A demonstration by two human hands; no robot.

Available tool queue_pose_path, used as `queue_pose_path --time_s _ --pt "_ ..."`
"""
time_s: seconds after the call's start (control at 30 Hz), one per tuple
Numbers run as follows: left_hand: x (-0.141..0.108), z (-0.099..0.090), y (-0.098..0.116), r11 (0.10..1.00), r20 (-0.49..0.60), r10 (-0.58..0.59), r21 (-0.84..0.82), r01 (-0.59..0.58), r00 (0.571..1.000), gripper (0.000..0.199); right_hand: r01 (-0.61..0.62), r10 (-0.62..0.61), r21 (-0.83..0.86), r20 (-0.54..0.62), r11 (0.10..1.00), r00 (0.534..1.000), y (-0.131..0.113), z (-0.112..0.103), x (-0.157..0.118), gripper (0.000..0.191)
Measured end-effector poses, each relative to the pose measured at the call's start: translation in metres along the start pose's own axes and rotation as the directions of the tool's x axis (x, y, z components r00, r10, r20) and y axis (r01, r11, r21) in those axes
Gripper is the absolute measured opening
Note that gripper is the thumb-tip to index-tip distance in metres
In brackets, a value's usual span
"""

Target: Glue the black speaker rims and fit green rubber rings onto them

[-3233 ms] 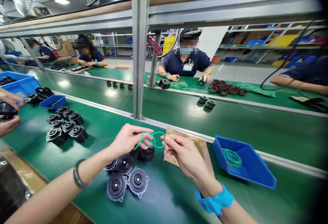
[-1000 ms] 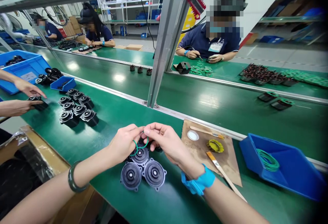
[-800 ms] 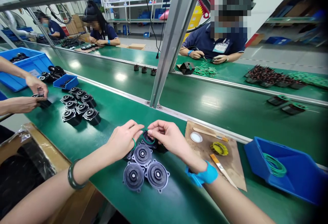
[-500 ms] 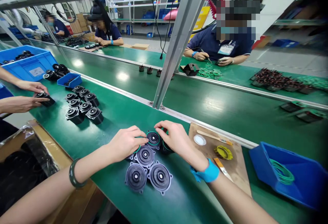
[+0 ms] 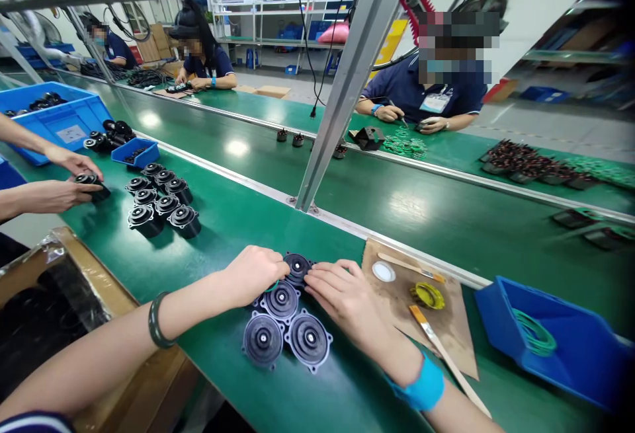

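A cluster of round black motor housings with flanged rims stands on the green bench; two near ones are the housing (image 5: 264, 339) at left and the housing (image 5: 309, 339) at right. Behind them is a middle housing (image 5: 281, 299), and the far housing (image 5: 297, 266) lies between my hands. My left hand (image 5: 255, 275) has its fingers closed at that far housing's left edge. Fingers of my right hand (image 5: 342, 294) press together against its right edge; the thumb is hidden. A green sealing ring (image 5: 272, 286) shows partly beneath my left hand.
A blue bin (image 5: 550, 347) with green rings stands right. Cardboard (image 5: 397, 307) carries a yellow ring-shaped item (image 5: 427, 295), a white lid and brushes. More housings (image 5: 166, 205) stand left, near a co-worker's hands (image 5: 74, 178). A metal post (image 5: 347, 89) rises ahead.
My right hand has turned and lowered beside the far housing, and my left fingers have closed. The green ring seen on that housing no longer shows there.
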State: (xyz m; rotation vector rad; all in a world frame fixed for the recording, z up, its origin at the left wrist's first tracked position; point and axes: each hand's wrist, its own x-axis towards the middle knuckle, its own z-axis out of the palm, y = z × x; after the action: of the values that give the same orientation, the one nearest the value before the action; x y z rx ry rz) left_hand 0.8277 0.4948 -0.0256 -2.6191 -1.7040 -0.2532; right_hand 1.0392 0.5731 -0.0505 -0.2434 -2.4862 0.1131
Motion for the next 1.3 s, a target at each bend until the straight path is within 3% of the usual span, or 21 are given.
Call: queue_pose_path --time_s 0.2,0.4,0.5,0.57,0.67,0.77,0.83,0.87,1.0,1.1,1.2,1.3 --pt "0.004 0.0 0.012 0.992 0.058 0.005 0.125 -0.012 0.998 0.016 -0.063 0.063 -0.044 0.01 0.997 0.998 -0.008 0.004 0.004 0.02" --pt "-0.002 0.003 0.019 0.99 0.066 0.072 0.114 -0.079 0.995 0.014 0.062 -0.063 -0.056 -0.008 0.997 0.998 -0.009 0.003 0.004 0.036" --pt "-0.005 0.002 0.014 0.997 0.034 0.048 0.065 -0.05 0.998 0.017 0.065 -0.063 -0.069 0.032 0.996 0.998 -0.011 -0.001 0.003 0.032" --pt "-0.006 -0.001 0.009 1.0 -0.01 -0.012 0.018 0.012 1.0 0.019 -0.003 0.005 -0.032 0.059 0.999 0.998 -0.015 -0.006 0.005 0.027" --pt "-0.009 -0.01 0.011 0.99 -0.101 -0.137 -0.056 0.131 0.985 0.024 -0.241 0.234 0.201 0.058 0.949 0.971 -0.03 -0.015 0.013 0.012" --pt "-0.014 -0.023 0.024 0.959 -0.16 -0.226 -0.209 0.19 0.961 0.023 -0.456 0.445 0.519 0.156 0.723 0.882 -0.046 -0.016 0.025 0.014" --pt "-0.018 -0.03 0.033 0.902 -0.155 -0.298 -0.37 0.224 0.942 0.022 -0.527 0.503 0.634 0.241 0.566 0.83 -0.051 -0.012 0.03 0.012" --pt "-0.021 -0.032 0.036 0.866 -0.135 -0.332 -0.435 0.245 0.934 0.021 -0.551 0.514 0.643 0.273 0.531 0.814 -0.052 -0.01 0.032 0.009" --pt "-0.035 -0.031 0.037 0.849 -0.047 -0.369 -0.423 0.316 0.928 0.028 -0.595 0.502 0.525 0.326 0.608 0.801 -0.045 -0.001 0.033 0.006" --pt "-0.045 -0.024 0.034 0.847 -0.076 -0.377 -0.432 0.31 0.923 0.035 -0.589 0.484 0.497 0.336 0.637 0.808 -0.041 0.0 0.033 0.009" --pt "-0.046 -0.017 0.033 0.736 -0.124 -0.44 -0.617 0.279 0.889 0.02 -0.571 0.452 0.516 0.348 0.639 0.821 -0.043 -0.002 0.034 0.007" --pt "-0.039 -0.014 0.035 0.597 -0.126 -0.487 -0.771 0.224 0.864 0.014 -0.567 0.449 0.589 0.352 0.576 0.821 -0.046 -0.001 0.036 0.013"
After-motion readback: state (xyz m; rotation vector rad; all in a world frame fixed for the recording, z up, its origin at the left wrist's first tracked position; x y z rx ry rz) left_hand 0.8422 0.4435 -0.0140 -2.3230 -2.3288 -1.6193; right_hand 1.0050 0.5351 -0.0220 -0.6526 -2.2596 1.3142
